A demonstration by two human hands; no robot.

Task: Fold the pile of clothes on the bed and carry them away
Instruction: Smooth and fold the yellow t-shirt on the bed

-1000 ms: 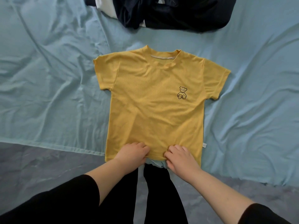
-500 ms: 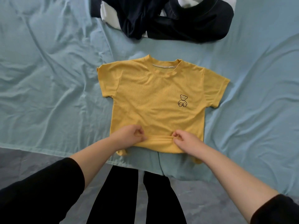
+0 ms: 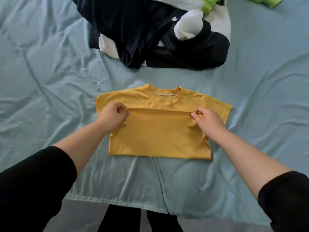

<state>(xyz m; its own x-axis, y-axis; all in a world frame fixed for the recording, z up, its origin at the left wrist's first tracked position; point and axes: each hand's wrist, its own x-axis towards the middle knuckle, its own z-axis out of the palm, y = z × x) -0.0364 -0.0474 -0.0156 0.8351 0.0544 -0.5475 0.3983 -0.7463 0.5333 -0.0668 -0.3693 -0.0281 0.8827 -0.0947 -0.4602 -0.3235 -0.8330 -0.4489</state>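
head | left hand point(image 3: 112, 117), right hand point(image 3: 209, 120) pinch yellow shirt point(image 3: 158, 136) — white tag point(image 3: 174, 18) illegible

Wide lane of open sheet point(image 3: 46, 84) left of yellow T-shirt point(image 3: 158, 138); same on right, out to frame edge. Passable strip of sheet between collar and dark clothes pile point(image 3: 150, 36). Pile blocks far centre, green garment point(image 3: 211, 5) at its far edge. Left hand point(image 3: 113, 117) and right hand point(image 3: 209, 120) pinch folded hem, taking up both ends. Near side, open sheet down to bed edge.
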